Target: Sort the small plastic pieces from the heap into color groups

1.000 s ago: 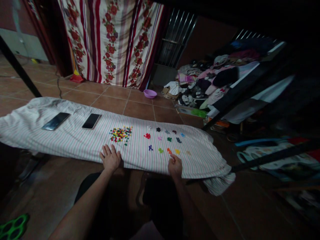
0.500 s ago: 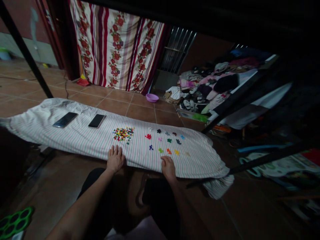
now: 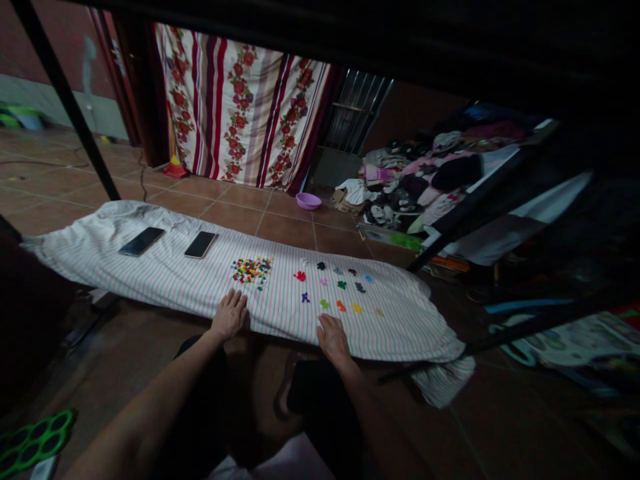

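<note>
My left hand (image 3: pixel 230 316) lies flat with its fingers stretched out on the front edge of a striped cloth (image 3: pixel 175 283). Just beyond its fingertips is a heap of small mixed-colour pieces (image 3: pixel 251 269), too small to name. My right hand (image 3: pixel 334 338) rests on the same edge, fingers extended and nothing visible in them. Small piles sorted by colour lie ahead of it, among them a light green pile (image 3: pixel 325 304), an orange pile (image 3: pixel 341 306), a yellow pile (image 3: pixel 357 308), a purple pile (image 3: pixel 305 298) and a red pile (image 3: pixel 299 276).
Two dark-screened phones (image 3: pixel 201 245) lie on the left part of the cloth. Black metal bars (image 3: pixel 70 107) frame the surface. On the tiled floor beyond stand a purple basin (image 3: pixel 309 201) and a heap of clothes (image 3: pixel 420 173). A flowered curtain (image 3: pixel 240 113) hangs behind.
The view has shifted slightly, so the scene sits a little lower and to the right. My right hand's fingers have straightened out. The left hand stays flat on the cloth edge.
</note>
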The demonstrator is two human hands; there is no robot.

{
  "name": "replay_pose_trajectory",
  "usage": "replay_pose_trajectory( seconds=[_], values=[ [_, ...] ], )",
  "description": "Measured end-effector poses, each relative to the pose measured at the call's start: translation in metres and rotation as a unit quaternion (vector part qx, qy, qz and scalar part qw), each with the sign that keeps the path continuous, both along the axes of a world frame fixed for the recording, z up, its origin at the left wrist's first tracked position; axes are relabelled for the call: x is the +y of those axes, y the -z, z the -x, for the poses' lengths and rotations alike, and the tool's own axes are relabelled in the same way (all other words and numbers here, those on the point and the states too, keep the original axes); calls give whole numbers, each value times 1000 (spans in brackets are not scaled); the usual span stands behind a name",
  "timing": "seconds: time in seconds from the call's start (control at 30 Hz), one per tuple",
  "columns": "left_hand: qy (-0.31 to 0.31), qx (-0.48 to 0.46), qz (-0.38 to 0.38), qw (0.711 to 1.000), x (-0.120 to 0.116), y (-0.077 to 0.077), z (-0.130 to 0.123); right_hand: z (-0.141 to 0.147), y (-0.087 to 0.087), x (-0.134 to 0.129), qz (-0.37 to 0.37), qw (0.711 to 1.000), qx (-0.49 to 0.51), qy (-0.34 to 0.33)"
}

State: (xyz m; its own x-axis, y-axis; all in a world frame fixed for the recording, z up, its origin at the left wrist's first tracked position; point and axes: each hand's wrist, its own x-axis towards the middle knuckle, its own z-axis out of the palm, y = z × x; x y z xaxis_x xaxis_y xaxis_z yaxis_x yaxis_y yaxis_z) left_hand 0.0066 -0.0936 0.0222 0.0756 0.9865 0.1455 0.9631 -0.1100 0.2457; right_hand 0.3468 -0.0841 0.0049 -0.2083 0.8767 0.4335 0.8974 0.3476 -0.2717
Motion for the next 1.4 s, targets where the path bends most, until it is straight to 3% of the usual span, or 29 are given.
replay_pose_trajectory(
  seconds=[0.23,0.4,0.67,0.97,1.1,1.23,1.4],
  values=[
    [-58,27,11,998,22,-14,12,1,5,-1,-5,1000,-25,3],
    [-55,35,34,997,30,-7,6,1,5,2,-19,1000,-23,5],
    [-103,29,24,994,50,-1,-8,4,6,6,-16,999,-19,32],
    [-72,25,-7,997,77,4,-15,-1,1,10,0,1000,2,15],
    [-40,19,-43,998,81,4,0,2,-6,6,0,999,54,0],
    [-87,11,-59,994,79,2,29,21,-12,8,42,991,120,-46],
    [-150,-8,-68,986,81,4,41,84,-20,26,91,978,166,-91]
  ],
)
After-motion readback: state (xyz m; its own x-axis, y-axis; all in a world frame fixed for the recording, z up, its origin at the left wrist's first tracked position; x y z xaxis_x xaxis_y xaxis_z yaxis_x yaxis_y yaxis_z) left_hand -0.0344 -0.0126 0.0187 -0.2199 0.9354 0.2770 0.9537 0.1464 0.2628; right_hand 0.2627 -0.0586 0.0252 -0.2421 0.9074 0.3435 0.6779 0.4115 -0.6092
